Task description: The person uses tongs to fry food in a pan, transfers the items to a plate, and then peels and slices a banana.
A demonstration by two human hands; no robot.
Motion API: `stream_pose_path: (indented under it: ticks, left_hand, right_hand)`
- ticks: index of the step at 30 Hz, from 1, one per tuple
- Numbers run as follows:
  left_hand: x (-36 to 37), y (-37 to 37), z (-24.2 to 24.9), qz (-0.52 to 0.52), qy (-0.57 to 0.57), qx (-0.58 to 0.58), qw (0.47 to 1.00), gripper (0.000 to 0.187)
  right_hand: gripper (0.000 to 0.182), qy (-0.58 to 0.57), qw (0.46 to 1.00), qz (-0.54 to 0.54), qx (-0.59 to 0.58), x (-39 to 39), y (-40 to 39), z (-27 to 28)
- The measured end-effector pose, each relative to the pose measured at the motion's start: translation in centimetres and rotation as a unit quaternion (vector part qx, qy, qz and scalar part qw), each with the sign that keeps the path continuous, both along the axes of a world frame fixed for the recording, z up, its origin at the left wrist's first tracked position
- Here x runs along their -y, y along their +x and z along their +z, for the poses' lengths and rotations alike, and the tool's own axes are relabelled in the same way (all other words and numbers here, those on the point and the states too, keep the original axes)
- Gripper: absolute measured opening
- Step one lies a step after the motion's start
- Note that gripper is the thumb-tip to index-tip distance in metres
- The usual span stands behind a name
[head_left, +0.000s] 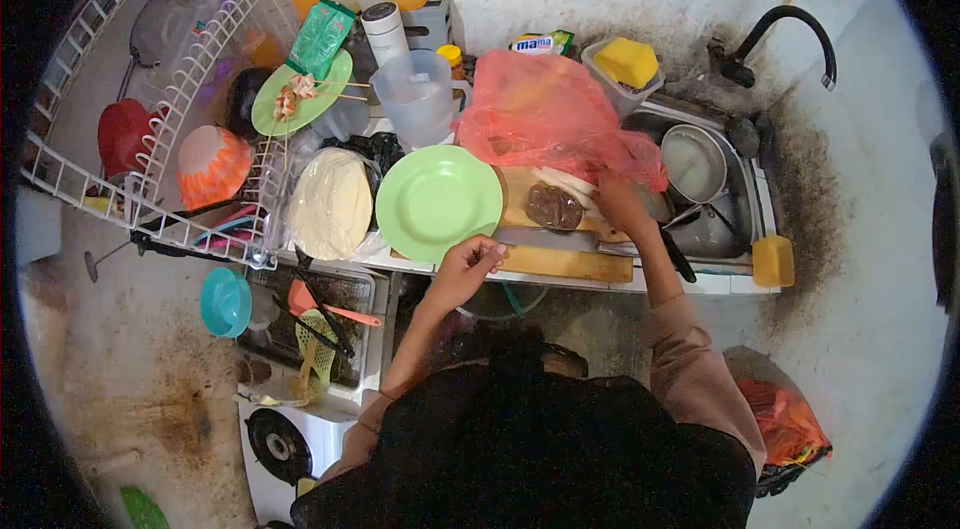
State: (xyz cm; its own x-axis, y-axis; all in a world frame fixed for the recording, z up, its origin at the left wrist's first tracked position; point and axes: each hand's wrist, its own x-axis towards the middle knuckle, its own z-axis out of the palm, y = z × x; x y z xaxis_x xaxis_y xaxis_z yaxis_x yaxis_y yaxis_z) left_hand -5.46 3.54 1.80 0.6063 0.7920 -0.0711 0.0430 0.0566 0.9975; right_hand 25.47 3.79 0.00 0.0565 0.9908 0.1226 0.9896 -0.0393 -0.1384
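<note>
My left hand (468, 274) is at the front edge of the counter, just below the light green plate (440, 204). Its fingers are curled in, and nothing shows in them. My right hand (622, 205) reaches to the lower edge of a crumpled red plastic bag (540, 109), fingers bent together at the ends of some white sticks (565, 184). What those fingers hold I cannot tell. A clear pack of something brown (553, 208) lies beside the sticks on a wooden cutting board (516, 191). A knife's black handle (678, 254) pokes out below my right wrist.
Left of the plate lies a plastic-wrapped stack of pale round wrappers (330, 204). Skewers (294, 97) rest on another green plate (325, 109) by a dish rack (150, 144). The sink at right holds a pot (694, 164) under a black faucet (785, 19).
</note>
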Motion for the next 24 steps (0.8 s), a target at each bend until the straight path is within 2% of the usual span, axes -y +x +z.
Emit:
stream_pose_path:
  ticks: [5, 8, 11, 14, 17, 20, 23, 24]
  left_hand:
    - [-0.3, 0.2, -0.6, -0.019, -0.01, 0.025, 0.999, 0.02]
    - [-0.3, 0.2, -0.6, -0.029, -0.006, 0.02, 0.999, 0.019]
    - [-0.3, 0.3, -0.9, -0.035, -0.004, 0.018, 0.999, 0.019]
    - [-0.2, 0.1, -0.7, -0.045, -0.005, 0.018, 0.999, 0.018]
    - [-0.1, 0.0, -0.9, -0.046, -0.004, 0.025, 0.999, 0.019]
    - [-0.1, -0.2, -1.3, -0.045, -0.005, 0.015, 0.999, 0.019]
    - [0.0, -0.3, -1.4, -0.051, -0.013, 0.012, 0.999, 0.019]
    - [0.1, -0.4, -1.2, -0.05, -0.022, 0.016, 0.998, 0.019]
  right_hand:
    - [0.029, 0.03, 0.999, 0.013, -0.017, -0.1, 0.9, -1.5]
    - [0.028, 0.046, 0.996, 0.007, -0.076, 0.5, 1.1, -0.9]
    - [0.023, 0.074, 0.992, 0.005, -0.105, 1.6, -1.4, 3.1]
    - [0.019, -0.05, 0.993, -0.019, -0.102, 1.8, -2.2, 3.5]
    - [0.019, -0.017, 1.0, 0.011, -0.003, 1.2, -1.8, 1.4]
    - [0.02, -0.014, 0.999, 0.01, 0.049, 1.3, -2.5, 2.0]
    - [0.022, -0.052, 0.998, -0.02, 0.026, 1.3, -3.0, 3.0]
    - [0.023, -0.02, 1.0, -0.008, 0.017, 1.2, -2.7, 2.5]
